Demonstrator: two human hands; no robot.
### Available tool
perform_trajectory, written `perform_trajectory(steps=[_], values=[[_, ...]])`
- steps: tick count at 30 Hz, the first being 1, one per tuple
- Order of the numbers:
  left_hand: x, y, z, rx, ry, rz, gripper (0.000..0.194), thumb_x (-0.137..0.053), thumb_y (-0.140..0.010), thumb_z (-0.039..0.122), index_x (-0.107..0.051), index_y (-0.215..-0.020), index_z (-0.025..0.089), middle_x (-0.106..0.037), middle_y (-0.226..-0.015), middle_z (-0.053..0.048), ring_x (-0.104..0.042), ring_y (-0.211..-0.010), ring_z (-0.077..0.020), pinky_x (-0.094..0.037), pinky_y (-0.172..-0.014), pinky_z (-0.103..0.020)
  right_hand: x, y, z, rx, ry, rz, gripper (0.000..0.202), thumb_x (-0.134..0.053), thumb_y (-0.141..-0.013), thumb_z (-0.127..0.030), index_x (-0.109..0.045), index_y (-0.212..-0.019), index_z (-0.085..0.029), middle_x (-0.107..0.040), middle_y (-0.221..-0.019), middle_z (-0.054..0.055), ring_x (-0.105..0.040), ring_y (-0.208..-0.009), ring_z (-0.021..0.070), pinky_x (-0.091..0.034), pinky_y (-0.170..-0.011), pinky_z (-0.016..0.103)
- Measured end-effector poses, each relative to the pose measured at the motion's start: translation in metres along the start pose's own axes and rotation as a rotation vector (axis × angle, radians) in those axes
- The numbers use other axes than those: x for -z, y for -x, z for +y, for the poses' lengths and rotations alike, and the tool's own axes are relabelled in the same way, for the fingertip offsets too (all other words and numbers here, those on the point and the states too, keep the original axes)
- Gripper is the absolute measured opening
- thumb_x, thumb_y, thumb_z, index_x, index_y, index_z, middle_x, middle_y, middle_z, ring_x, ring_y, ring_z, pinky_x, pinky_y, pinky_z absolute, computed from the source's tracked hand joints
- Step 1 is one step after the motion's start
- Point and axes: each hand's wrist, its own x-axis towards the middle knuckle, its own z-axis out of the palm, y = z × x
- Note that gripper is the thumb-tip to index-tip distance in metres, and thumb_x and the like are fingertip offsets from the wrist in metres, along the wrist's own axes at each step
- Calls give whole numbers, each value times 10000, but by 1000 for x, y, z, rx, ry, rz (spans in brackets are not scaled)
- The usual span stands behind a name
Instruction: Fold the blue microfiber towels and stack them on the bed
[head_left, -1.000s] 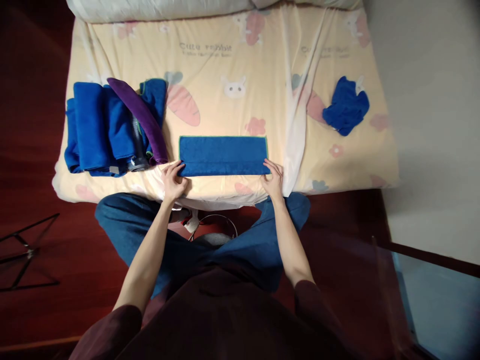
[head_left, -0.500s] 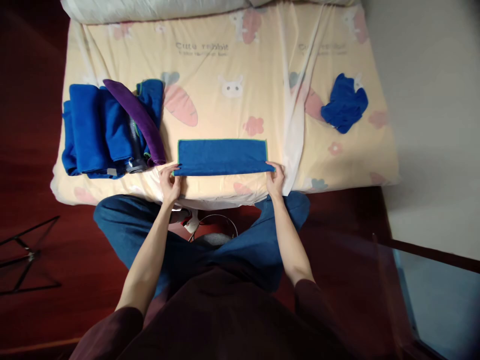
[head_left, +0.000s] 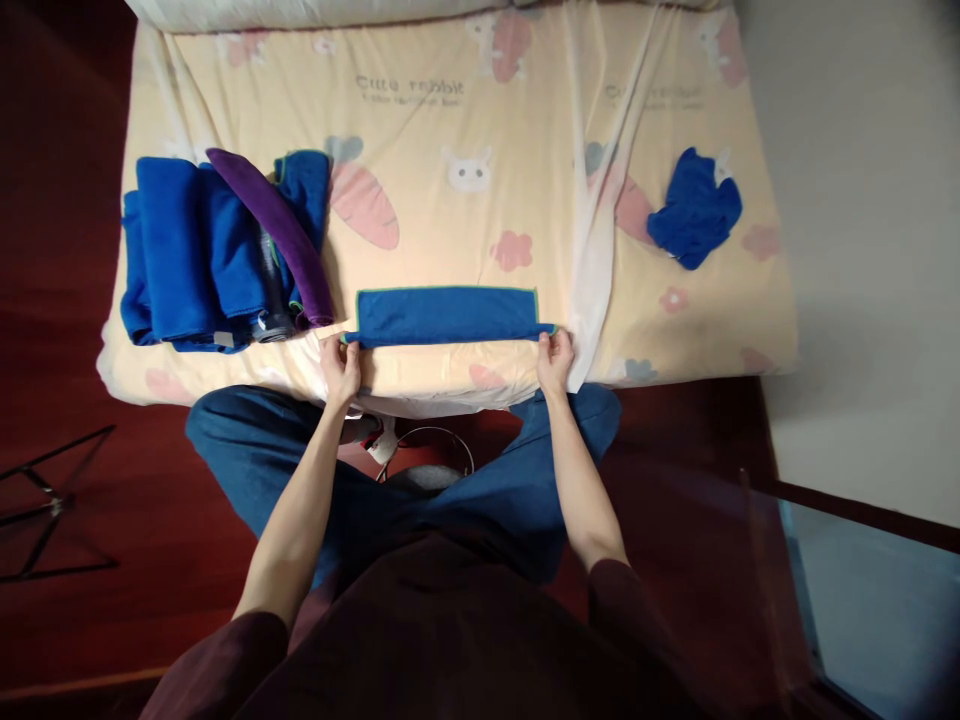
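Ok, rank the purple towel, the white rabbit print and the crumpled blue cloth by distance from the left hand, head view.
1. purple towel, just up-left of the left hand.
2. white rabbit print, mid-bed, up and right.
3. crumpled blue cloth, far right of the bed.

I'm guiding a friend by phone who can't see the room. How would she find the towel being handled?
Start at the cream cartoon-print bedsheet and go to its near edge. There a flat blue rectangular towel with a thin green trim lies, its near corners pinched by the left hand and right hand. Unlike the heaped blue towels leftward and the crumpled blue cloth rightward, it is flat.
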Motion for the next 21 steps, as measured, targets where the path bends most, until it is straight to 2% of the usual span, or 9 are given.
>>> perform_trajectory(steps=[2,5,10,15,21], values=[[-1,1,-6,50,16,25,414,-560,-971,598,-657,-997,196,-581,-885,-38,-551,-831,-191,-466,-818,-334,-3,0,4,-31,-19,35,445,-540,-948,-593,-652,-941,-163,-633,-879,69,-616,-810,187,-555,-774,337],[-4,2,-9,56,51,32,402,-561,-979,576,-667,-1028,191,-572,-869,-22,-532,-777,-161,-450,-762,-301,-5,-1,6,-37,-47,59,518,-557,-921,-665,-651,-947,-156,-621,-861,60,-597,-775,174,-538,-736,325],[-5,1,-8,73,105,60,425,-575,-972,575,-674,-1109,185,-611,-913,-34,-555,-781,-152,-454,-744,-288,-6,-2,4,-27,-47,69,533,-577,-911,-673,-676,-937,-151,-605,-811,42,-554,-704,149,-510,-671,304],[-4,2,-3,119,122,64,452,-587,-959,589,-669,-1123,175,-547,-773,7,-505,-684,-134,-416,-651,-266,-7,-2,3,-42,-23,65,529,-585,-915,-668,-699,-947,-153,-594,-761,23,-508,-649,131,-495,-625,287],[-4,1,0,119,126,75,457,-606,-942,597,-665,-1110,176,-538,-755,13,-495,-667,-129,-406,-640,-266,-7,-2,5,-31,-14,80,517,-603,-913,-656,-715,-946,-153,-598,-764,25,-520,-657,138,-515,-642,300]])
